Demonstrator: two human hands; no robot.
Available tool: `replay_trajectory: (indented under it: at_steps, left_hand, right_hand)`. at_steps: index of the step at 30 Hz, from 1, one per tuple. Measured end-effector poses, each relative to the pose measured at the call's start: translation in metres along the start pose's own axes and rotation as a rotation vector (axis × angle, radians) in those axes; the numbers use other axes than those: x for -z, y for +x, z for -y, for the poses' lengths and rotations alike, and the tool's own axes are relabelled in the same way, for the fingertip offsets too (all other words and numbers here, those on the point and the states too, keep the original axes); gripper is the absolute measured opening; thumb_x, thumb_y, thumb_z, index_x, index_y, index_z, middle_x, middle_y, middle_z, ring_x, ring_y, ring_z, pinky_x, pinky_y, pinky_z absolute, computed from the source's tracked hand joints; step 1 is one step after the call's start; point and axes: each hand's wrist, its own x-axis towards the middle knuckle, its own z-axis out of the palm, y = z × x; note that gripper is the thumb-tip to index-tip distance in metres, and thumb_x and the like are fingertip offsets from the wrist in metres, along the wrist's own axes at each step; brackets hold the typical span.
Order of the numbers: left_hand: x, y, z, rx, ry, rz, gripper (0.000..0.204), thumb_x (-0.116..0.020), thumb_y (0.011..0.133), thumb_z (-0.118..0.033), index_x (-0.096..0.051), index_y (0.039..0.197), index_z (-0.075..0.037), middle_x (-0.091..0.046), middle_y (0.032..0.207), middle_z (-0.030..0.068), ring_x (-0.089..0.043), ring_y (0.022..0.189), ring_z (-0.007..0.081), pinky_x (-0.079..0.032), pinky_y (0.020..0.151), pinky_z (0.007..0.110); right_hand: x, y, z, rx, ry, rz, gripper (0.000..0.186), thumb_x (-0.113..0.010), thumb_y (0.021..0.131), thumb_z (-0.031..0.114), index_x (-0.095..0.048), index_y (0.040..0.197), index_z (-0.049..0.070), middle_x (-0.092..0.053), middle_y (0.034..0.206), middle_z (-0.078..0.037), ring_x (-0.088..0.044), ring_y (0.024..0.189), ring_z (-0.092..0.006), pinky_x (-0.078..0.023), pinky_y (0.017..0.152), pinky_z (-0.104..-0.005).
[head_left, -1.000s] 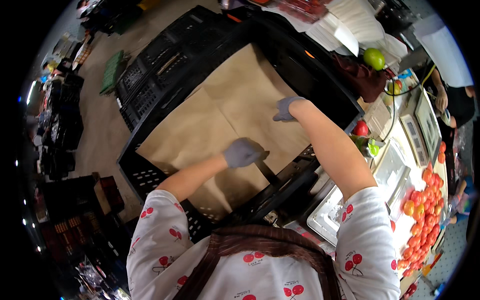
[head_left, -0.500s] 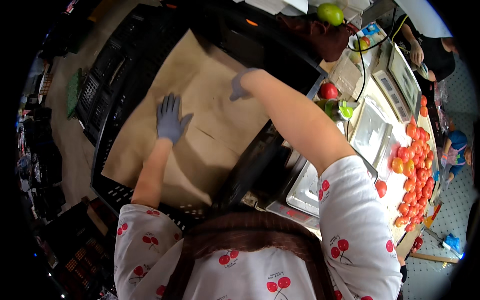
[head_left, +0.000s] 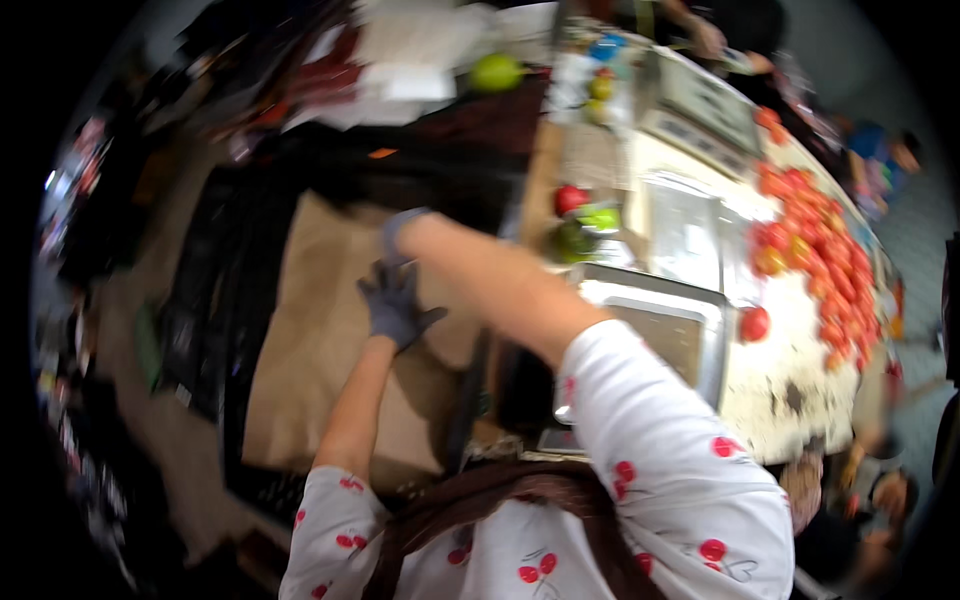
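Observation:
A sheet of brown paper (head_left: 320,300) lines a black plastic crate (head_left: 232,440) in front of me. My left hand (head_left: 397,310), in a grey glove, lies on the paper with its fingers spread; nothing is in it. Just beyond it, my gloved right hand (head_left: 400,232) is over the far part of the sheet. Its fingers are mostly hidden and blurred, so their pose does not show. The two hands are close together, almost meeting in the picture.
Right of the crate, a table bears a metal tray (head_left: 710,330), a clear tray (head_left: 683,225), a scale (head_left: 700,115) and a spread of red tomatoes (head_left: 820,250). A green round fruit (head_left: 497,72) sits at the back near white papers (head_left: 410,40). Other people are at the right.
The view has swung, bringing more of the table in. My left hand has moved across the paper toward my right hand, its fingers wider apart. Both hands are now close together.

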Motion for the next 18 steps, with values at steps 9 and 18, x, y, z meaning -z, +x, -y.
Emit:
replay_trajectory:
  at_steps: [9,18]
  left_hand:
    - [-0.021,0.030,-0.007,0.044,0.034,-0.025,0.079,-0.053,0.076,-0.057,-0.031,0.136,-0.010,-0.027,0.139,0.0149,-0.022,0.127,0.0355,-0.014,0.098,0.057]
    - [-0.025,0.060,-0.024,0.076,0.020,-0.066,0.062,-0.053,0.080,-0.046,-0.040,0.127,-0.007,-0.037,0.127,0.0130,-0.033,0.116,0.0309,-0.023,0.094,0.049]
  right_hand:
    - [-0.080,-0.139,0.056,0.735,0.413,-0.738,0.028,-0.059,0.078,0.034,-0.064,0.088,0.008,-0.063,0.087,-0.014,-0.060,0.086,-0.0327,-0.047,0.075,-0.0428]
    - [-0.158,-0.298,-0.010,0.396,0.303,-0.900,0.024,-0.060,0.078,0.034,-0.062,0.084,0.010,-0.060,0.080,-0.008,-0.059,0.080,-0.0297,-0.045,0.070,-0.0413]
